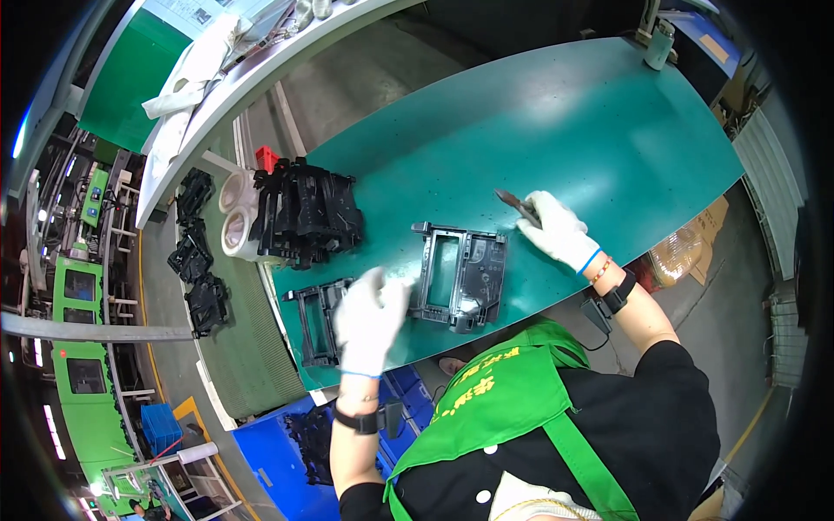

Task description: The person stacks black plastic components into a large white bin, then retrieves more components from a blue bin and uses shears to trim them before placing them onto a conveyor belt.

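Note:
In a white glove, my right hand (560, 233) is closed around a slim dark pointed hand tool (516, 206), whose tip points up and left above the green table (556, 139). Just left of that hand lies a black plastic frame (482, 282) with a rectangular opening, flat on the table. My left hand (372, 314), also gloved, is over the right side of a second black plastic frame (316, 326) at the table's left end. Motion smears its fingers, so whether it grips that frame is unclear.
A stack of black plastic parts (321, 213) stands at the table's left, by white rolls (234, 233). More black parts (193, 256) lie on a green conveyor belt (252, 356). A blue bin (274, 451) sits below the near left edge. A bottle (659, 45) stands at the far right corner.

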